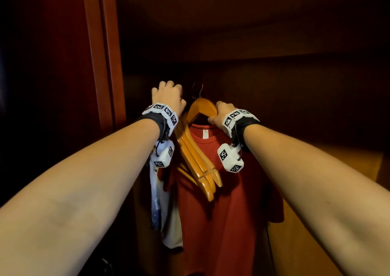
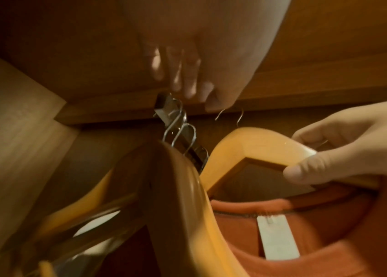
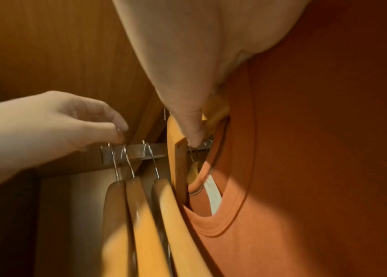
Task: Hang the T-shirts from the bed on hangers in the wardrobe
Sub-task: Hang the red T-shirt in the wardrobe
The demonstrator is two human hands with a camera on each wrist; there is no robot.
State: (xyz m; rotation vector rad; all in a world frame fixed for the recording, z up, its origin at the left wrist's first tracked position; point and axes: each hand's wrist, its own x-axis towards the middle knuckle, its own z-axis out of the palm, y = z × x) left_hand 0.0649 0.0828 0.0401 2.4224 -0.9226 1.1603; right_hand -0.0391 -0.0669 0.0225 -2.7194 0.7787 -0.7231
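right hand (image 1: 221,112) grips wooden hanger (image 1: 201,106) above red t-shirt (image 1: 221,212) | left hand (image 1: 168,95) at 10 o'clock pinches hook on rail (image 3: 137,150) | spare hangers (image 3: 144,215) crowd between

Dim warm light, deep shadows, blurred edges

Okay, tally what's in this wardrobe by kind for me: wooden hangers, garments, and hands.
Wooden hangers: 4, that is three bare hangers on the rail plus the held hanger gripped by the right hand
Garments: 2, the red T-shirt and a pale garment
Hands: 2, counting the left hand up at the hooks
Total: 8
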